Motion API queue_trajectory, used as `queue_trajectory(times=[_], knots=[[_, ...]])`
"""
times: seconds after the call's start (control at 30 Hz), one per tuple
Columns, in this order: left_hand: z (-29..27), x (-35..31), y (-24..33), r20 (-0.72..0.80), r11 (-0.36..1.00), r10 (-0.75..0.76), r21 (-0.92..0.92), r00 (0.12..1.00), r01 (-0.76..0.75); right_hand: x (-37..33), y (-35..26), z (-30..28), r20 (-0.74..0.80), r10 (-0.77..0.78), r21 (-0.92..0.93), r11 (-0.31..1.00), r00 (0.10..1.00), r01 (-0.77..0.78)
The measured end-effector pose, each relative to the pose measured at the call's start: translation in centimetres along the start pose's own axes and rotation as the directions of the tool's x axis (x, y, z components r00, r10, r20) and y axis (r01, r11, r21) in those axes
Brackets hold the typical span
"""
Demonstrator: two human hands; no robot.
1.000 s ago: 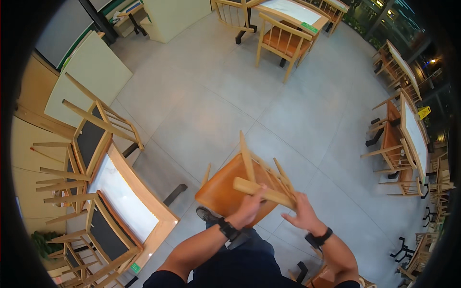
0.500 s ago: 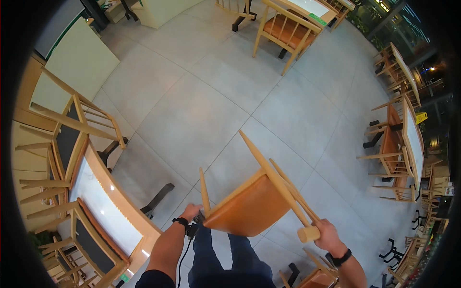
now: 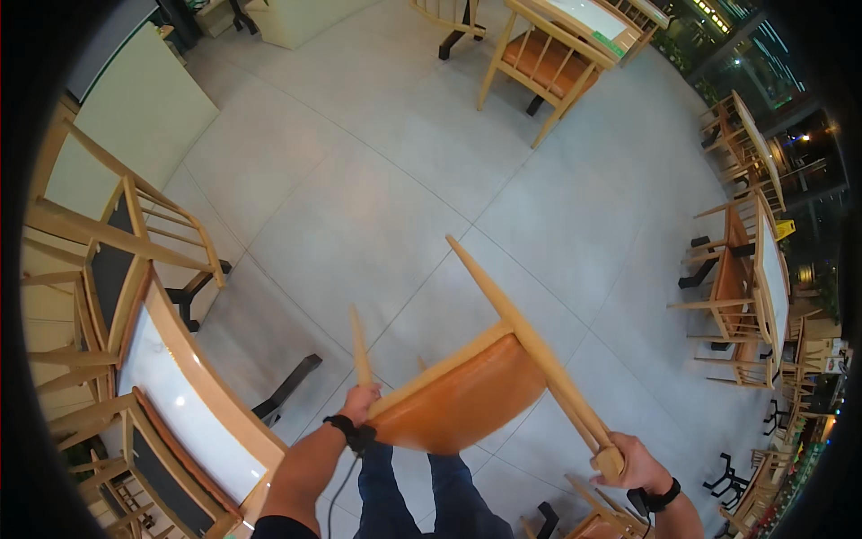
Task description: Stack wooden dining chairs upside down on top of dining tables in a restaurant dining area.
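Observation:
In front of my legs I hold a wooden chair [image 3: 462, 400] with a smooth orange-brown seat, tipped on its side. My left hand [image 3: 361, 402] is closed round its frame at the left corner of the seat, where a tapered leg [image 3: 360, 346] starts. My right hand [image 3: 634, 460] grips the lower right end of the chair's long wooden side, beside a rounded wood end [image 3: 608, 463]. Another long leg points away from me toward the far floor. Part of the frame is hidden behind the seat.
A white-topped table [image 3: 184, 395] on my left bears upturned chairs [image 3: 166, 472] with dark undersides. Its black foot [image 3: 287, 388] sticks out over the grey tiles. A chair [image 3: 548, 67] stands at a far table. More tables and chairs [image 3: 745, 260] line the right. Another chair [image 3: 597, 516] is behind my right side.
My left hand has risen slightly with the chair's left corner, and its leg has swung left. My right hand has moved a little right and down, turning the chair's right side.

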State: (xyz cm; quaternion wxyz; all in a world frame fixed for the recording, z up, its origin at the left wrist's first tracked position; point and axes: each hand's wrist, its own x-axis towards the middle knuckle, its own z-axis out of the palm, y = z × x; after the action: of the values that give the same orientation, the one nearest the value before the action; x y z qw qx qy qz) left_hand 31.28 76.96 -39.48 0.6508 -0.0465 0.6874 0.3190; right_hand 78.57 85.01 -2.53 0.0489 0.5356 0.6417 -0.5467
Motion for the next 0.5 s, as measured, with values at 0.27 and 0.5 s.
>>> queue_trajectory(times=[0.27, 0.5], knots=[[-0.1, -24.5, 21.2, 0.132, 0.902, 0.377, -0.275, 0.917, -0.332, -8.8, 1.1, 0.1, 0.297, -0.245, 0.416, 0.903, 0.923, 0.106], [7.0, -48.1, 21.8, 0.235, 0.666, 0.742, -0.161, 0.628, -0.728, 2.1, -7.4, -12.3, -0.402, -0.51, 0.602, 0.478, 0.76, 0.64]])
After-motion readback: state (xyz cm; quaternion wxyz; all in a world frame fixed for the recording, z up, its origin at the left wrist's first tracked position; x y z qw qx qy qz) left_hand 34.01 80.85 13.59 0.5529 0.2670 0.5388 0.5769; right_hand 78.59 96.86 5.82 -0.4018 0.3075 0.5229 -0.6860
